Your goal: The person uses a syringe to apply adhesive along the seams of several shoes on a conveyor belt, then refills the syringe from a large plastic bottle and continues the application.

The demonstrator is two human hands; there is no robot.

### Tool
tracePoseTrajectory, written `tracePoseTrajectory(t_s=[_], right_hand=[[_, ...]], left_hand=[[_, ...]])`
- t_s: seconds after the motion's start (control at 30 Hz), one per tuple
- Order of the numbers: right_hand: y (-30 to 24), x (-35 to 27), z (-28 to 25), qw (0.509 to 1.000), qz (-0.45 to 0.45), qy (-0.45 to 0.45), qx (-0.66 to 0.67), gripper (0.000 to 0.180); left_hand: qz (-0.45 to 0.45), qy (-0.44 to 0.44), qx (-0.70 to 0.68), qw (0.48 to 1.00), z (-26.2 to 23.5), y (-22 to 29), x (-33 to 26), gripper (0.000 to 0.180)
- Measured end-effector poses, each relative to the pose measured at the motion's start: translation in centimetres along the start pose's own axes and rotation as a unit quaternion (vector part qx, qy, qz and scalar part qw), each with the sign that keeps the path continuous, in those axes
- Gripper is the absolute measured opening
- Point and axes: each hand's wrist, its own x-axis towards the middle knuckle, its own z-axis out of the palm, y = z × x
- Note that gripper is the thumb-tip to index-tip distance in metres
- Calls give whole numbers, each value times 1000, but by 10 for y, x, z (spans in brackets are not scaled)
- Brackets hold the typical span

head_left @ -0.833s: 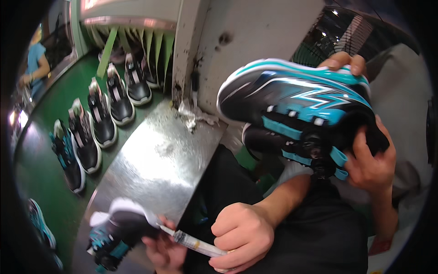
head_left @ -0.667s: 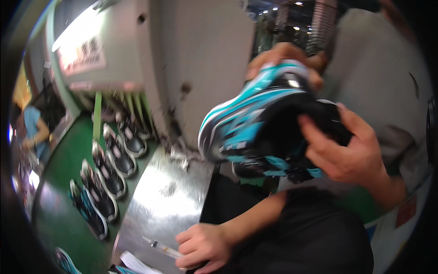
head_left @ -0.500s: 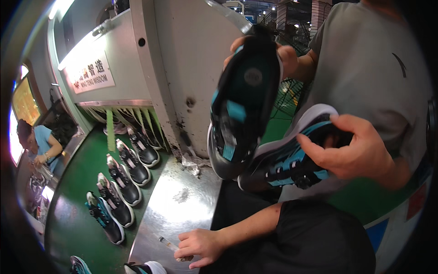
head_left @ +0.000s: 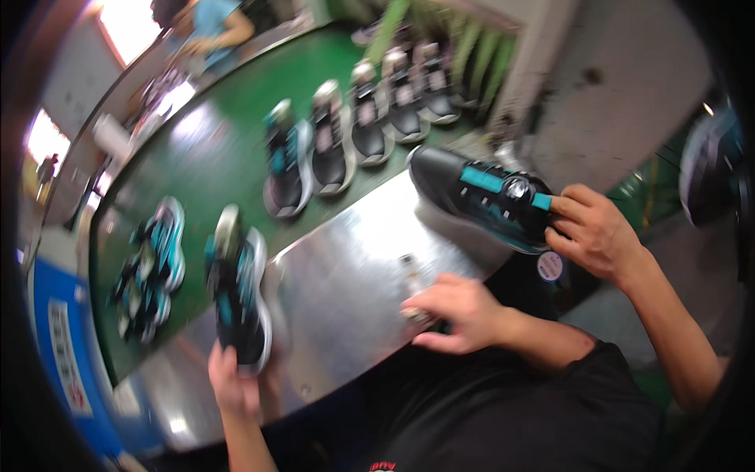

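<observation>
My left hand (head_left: 234, 385) is closed on the toe of a black and teal shoe (head_left: 228, 295) at the left end of the metal table. My right hand (head_left: 458, 316), blurred, rests over the tabletop with its fingers closed around a slim, clear, tube-like tool (head_left: 409, 271). Beyond it, a co-worker's hand (head_left: 594, 228) reaches in from the right, gripping the heel end of another black and teal shoe (head_left: 472, 193) with a round lace dial. That shoe's toe points left, over the table's far right part. A round pale tag (head_left: 550, 267) hangs under its heel.
On the green conveyor (head_left: 216, 169), a row of shoes (head_left: 368, 126) stands before hanging green strips (head_left: 480, 59). More teal shoes (head_left: 157, 252) cluster at its left. The metal table (head_left: 346, 315) borders it. Another worker (head_left: 206, 31) sits across. One more shoe (head_left: 708, 169) shows at the right rim.
My view has swung left. My left hand has come into view, holding a shoe. The co-worker's two shoes are now apart, one over the table. My right hand still holds the tool.
</observation>
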Motion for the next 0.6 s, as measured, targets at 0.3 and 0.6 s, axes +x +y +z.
tracePoseTrajectory(t_s=[0.3, 0.6], right_hand=[[-13, 9, -12, 998, -56, -19, 34, 41], [-41, -20, -61, 974, -187, 81, -102, 33]], left_hand=[[-65, 122, 54, 989, -38, -10, 169, 27], [49, 207, 442, 871, -75, -7, 105, 46]])
